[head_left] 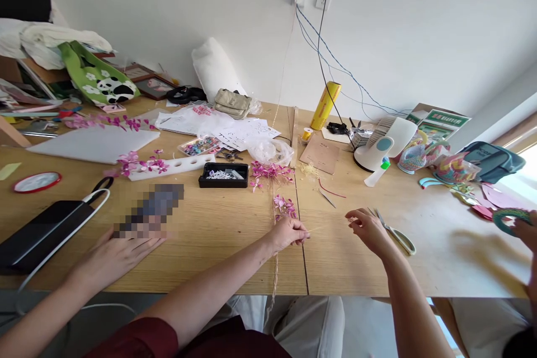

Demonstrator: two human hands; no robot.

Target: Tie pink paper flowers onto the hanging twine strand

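No legible text on boxes (pixel 440 117) or papers (pixel 247 135)

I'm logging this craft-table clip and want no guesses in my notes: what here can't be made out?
All in the head view:
- Object by a co-worker's hand: pixelated block hides it.
- What the left hand and right hand pinch: a thin strand, too fine to identify.
- Green ring at the right edge: cut off, partly behind another person's hand.
- Black tray contents: too small.
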